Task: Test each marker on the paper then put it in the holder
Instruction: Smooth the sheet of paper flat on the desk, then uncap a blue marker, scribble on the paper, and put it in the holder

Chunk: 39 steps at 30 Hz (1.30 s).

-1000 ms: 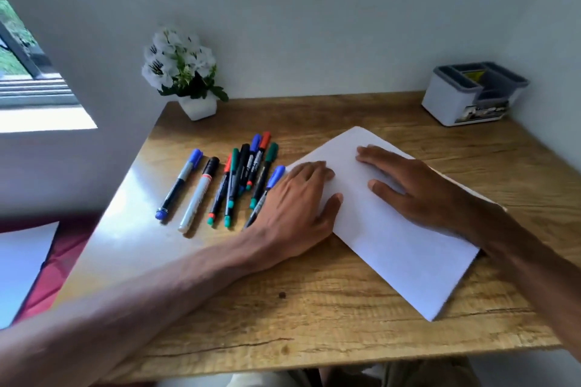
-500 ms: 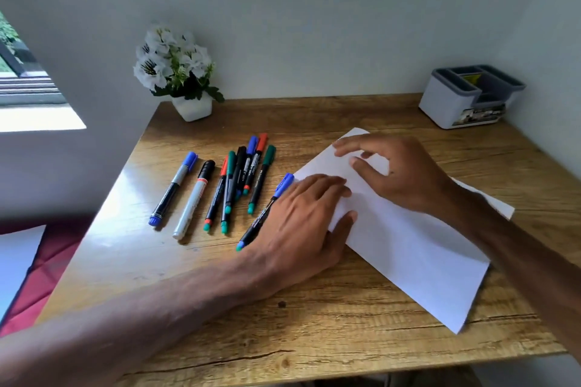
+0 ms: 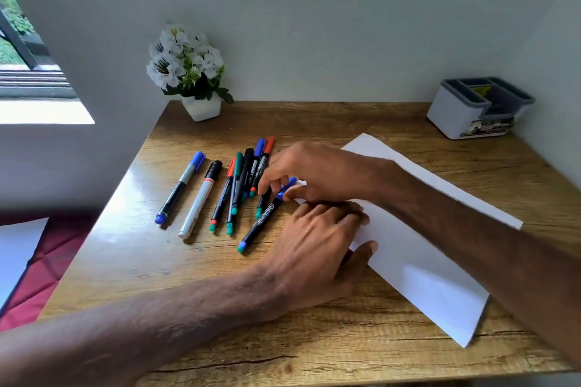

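Note:
A white paper (image 3: pixel 424 264) lies slantwise on the wooden desk (image 3: pixel 314 339). My left hand (image 3: pixel 317 245) rests flat on the paper's left edge, fingers straight. Crossing over it, my right hand (image 3: pixel 308 173) has its thumb and fingers curled round the blue cap of a thin blue marker (image 3: pixel 264 220), which still lies on the desk. Several other markers (image 3: pixel 232 195) lie side by side to the left, among them a thick blue-capped one (image 3: pixel 180 188) and a white one with a black cap (image 3: pixel 201 198). The grey holder (image 3: pixel 462 116) stands at the back right corner.
A white pot of white flowers (image 3: pixel 201 107) stands at the back left of the desk. Walls close in behind and on the right. Off the desk's left edge lie a red cloth (image 3: pixel 53 261) and another white sheet (image 3: pixel 15 254).
My right hand left the paper and crossed left to the markers, closing on the blue marker's cap. My left hand stayed on the paper's edge.

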### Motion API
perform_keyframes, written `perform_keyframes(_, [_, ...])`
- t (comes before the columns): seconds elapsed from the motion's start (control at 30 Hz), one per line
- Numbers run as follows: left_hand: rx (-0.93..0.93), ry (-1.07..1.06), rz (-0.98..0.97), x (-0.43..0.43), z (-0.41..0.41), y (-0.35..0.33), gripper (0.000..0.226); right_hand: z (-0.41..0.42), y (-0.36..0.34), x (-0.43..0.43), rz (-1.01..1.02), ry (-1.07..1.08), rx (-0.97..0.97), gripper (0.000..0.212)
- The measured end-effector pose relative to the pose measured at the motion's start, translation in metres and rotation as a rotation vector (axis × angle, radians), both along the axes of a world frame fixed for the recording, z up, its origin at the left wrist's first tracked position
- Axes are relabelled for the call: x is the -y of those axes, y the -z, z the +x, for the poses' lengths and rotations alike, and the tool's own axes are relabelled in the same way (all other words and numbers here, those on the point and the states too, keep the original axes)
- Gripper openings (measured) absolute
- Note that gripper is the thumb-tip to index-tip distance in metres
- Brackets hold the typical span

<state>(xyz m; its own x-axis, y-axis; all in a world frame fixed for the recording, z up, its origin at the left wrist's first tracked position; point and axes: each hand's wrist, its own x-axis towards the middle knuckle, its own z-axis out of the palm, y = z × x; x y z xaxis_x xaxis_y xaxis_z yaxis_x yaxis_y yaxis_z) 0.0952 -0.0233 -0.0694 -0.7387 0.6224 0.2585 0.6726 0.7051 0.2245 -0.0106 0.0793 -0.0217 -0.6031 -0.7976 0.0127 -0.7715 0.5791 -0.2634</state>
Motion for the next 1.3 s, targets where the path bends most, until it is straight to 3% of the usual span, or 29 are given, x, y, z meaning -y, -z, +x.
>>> perform_keyframes(0.3, [-0.016, -0.002, -0.013, 0.001, 0.001, 0.0, 0.05, 0.005, 0.005, -0.002, -0.03, -0.027, -0.044, 0.041])
perform_keyframes(0.5, [-0.039, 0.007, 0.002, 0.002, -0.002, 0.001, 0.05, 0.005, -0.001, -0.03, -0.227, 0.042, -0.006, 0.038])
perform_keyframes(0.63, [-0.04, -0.067, -0.051, 0.007, -0.005, 0.004, 0.053, 0.005, 0.0, -0.057, -0.406, 0.214, 0.001, 0.034])
perform_keyframes(0.8, [0.018, -0.086, -0.075, 0.008, -0.009, 0.006, 0.052, 0.01, 0.014, -0.081, -0.712, 0.452, 0.193, 0.022])
perform_keyframes(0.93, [-0.02, -0.025, -0.05, 0.006, -0.001, 0.001, 0.048, 0.019, 0.016, -0.085, -0.862, 0.451, 0.38, 0.017])
perform_keyframes(1.1, [0.004, 0.033, 0.04, 0.002, 0.008, -0.004, 0.044, 0.027, 0.021, -0.087, -0.893, 0.402, 0.421, 0.017])
perform_keyframes(1.3, [-0.098, -0.027, 0.344, 0.009, -0.011, -0.016, 0.023, 0.027, 0.028, -0.089, -0.988, 0.415, 0.432, 0.017])
